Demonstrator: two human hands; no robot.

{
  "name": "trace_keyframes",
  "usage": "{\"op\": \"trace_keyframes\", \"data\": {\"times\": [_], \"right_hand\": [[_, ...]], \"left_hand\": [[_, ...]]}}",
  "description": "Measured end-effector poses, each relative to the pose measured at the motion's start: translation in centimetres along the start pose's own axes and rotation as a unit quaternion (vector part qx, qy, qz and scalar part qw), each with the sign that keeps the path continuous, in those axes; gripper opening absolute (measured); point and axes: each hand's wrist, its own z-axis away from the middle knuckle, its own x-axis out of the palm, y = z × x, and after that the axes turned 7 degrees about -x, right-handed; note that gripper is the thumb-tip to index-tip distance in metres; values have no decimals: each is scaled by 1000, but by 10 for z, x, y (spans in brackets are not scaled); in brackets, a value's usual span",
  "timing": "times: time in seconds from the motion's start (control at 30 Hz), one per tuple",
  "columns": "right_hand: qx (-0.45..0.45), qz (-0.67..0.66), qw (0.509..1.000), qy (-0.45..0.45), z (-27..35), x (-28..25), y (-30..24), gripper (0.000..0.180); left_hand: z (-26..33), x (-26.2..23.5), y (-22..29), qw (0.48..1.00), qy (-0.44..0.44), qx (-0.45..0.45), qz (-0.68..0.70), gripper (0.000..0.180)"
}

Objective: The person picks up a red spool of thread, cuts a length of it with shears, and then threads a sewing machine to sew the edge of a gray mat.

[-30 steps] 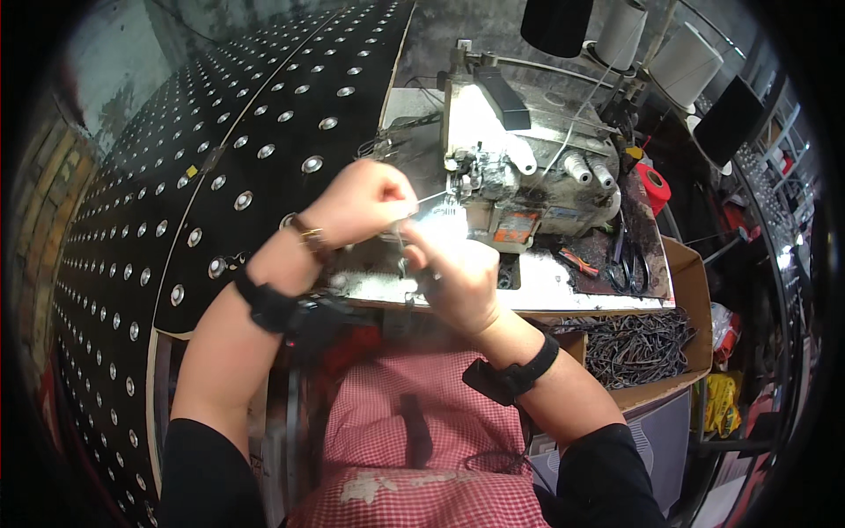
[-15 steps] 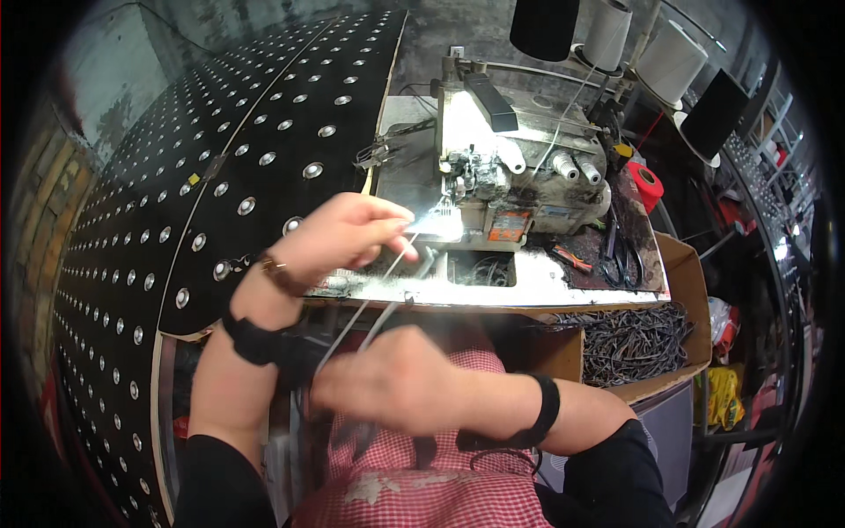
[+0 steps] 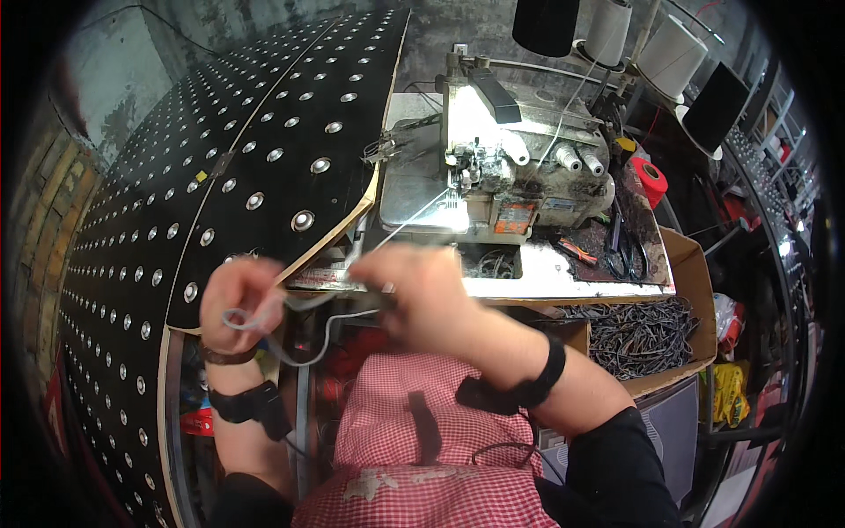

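A thin pale grey cord (image 3: 327, 334) hangs in loose loops between my hands, below the front edge of the machine table. My left hand (image 3: 233, 304) is closed around part of it, left of the table front, with a small loop sticking out past the fingers. My right hand (image 3: 427, 286), blurred by motion, is curled at the table's front edge; something dark shows by its fingers, too smeared to name. A pale strand (image 3: 409, 218) runs from the sewing machine's (image 3: 559, 189) needle area down toward my right hand.
A black panel with rows of metal studs (image 3: 302, 220) covers the left side. Scissors (image 3: 627, 255) and a red spool (image 3: 650, 180) lie right of the machine. A cardboard box (image 3: 695, 264) holds a heap of dark strips (image 3: 638, 339). Thread cones (image 3: 671, 57) stand above.
My left hand has moved from beside the needle area down and left, away from the machine. My right hand has risen from over my lap to the table edge. The cord now hangs in loops.
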Motion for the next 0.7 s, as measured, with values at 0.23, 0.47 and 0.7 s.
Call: {"op": "trace_keyframes", "data": {"times": [0.23, 0.47, 0.7], "right_hand": [[-140, -257, 947, -133, 16, 26, -89, 14], [174, 127, 976, -32, -12, 2, 30, 29], [-159, -238, 958, -34, 0, 28, -96, 9]], "left_hand": [[-57, 54, -42, 967, 43, -250, 40, 34], [11, 23, 15, 916, -247, 168, 270, 16], [-29, 53, -24, 941, 111, -302, 107, 42]]}}
